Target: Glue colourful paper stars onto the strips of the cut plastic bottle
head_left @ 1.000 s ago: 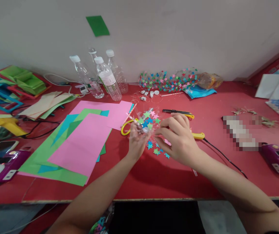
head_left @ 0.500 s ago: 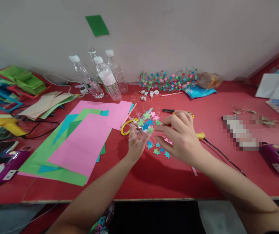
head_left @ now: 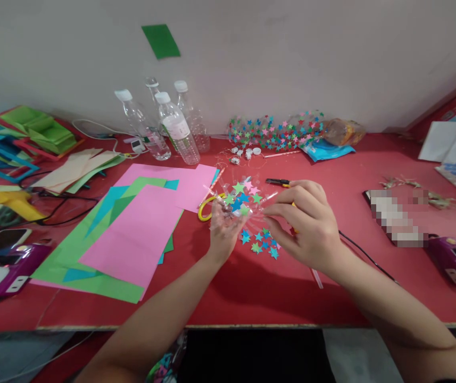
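My left hand (head_left: 224,234) is closed round a clear plastic piece (head_left: 233,215) with thin, see-through strips spreading outward. Green, blue and pink star stickers (head_left: 240,202) cover its middle. Just to the right, my right hand (head_left: 305,221) has thumb and forefinger pinched beside the strips; what lies between the fingertips is too small to make out. Below the plastic piece, several loose paper stars (head_left: 265,243) lie on the red table (head_left: 228,298). Scissors with a yellow handle (head_left: 204,210) rest behind my left hand, partly hidden.
Coloured paper sheets (head_left: 132,234) lie to the left. Several clear bottles (head_left: 177,130) stand by the wall, with a star-covered bottle (head_left: 275,132) lying further right. A black-tipped tool (head_left: 278,182) and its cable (head_left: 365,255) are near my right hand. A phone (head_left: 395,218) lies right.
My right hand has drawn back to the right, away from the stars on the plastic piece, its fingers still pinched. My left hand holds nearly the same place.
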### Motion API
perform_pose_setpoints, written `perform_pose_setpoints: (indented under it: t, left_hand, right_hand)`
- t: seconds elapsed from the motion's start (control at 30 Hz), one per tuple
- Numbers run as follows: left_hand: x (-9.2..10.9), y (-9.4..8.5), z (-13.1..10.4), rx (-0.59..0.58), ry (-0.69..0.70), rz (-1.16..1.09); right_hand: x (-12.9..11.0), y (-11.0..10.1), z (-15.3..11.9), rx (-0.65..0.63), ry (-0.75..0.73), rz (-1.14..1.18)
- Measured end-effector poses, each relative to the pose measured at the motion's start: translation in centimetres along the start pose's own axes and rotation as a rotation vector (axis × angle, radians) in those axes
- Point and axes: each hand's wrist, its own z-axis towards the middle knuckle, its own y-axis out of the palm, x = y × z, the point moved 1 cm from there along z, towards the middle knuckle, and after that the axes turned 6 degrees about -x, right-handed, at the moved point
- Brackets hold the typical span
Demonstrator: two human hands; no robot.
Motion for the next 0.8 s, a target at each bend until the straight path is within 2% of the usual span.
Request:
perform_pose_setpoints:
  t: [0.2, 0.4, 0.8]
  left_hand:
    - [-0.9, -0.4, 0.3, 0.048, -0.067, -0.071]
    - [-1.6, -0.9, 0.7, 0.025, -0.097, -0.128]
    - [-1.6, -0.5, 0.5, 0.004, -0.107, -0.150]
  right_hand:
    - [0.0, 0.8, -0.2, -0.058, -0.006, -0.009]
    - [0.1, 1.6, -0.5, -0.144, 0.049, -0.017]
    - [0.0, 2.5, -0.8, -0.181, 0.081, 0.034]
